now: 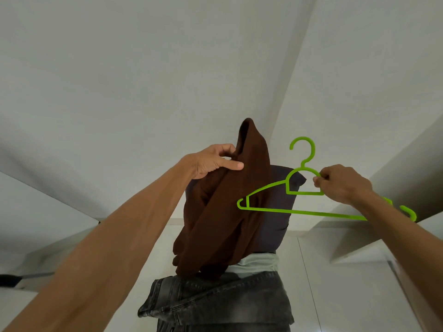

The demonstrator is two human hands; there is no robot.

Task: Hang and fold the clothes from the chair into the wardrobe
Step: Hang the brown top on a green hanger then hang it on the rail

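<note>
A brown garment (223, 212) hangs bunched in the air at the centre of the head view. My left hand (213, 161) grips it near its top edge. To its right my right hand (342, 183) pinches the neck of a bright green plastic hanger (275, 209), whose hook points up. The hanger's left arm crosses in front of the brown cloth. Below lies a pile of clothes: a dark navy piece (280, 212) behind the brown one, a pale green piece (261, 262) and grey washed jeans (215, 300) at the bottom.
White walls and ceiling (143, 68) fill most of the view. A white ledge or shelf (347, 238) juts out at the right under my right forearm. A dark object (9, 280) shows at the far left edge.
</note>
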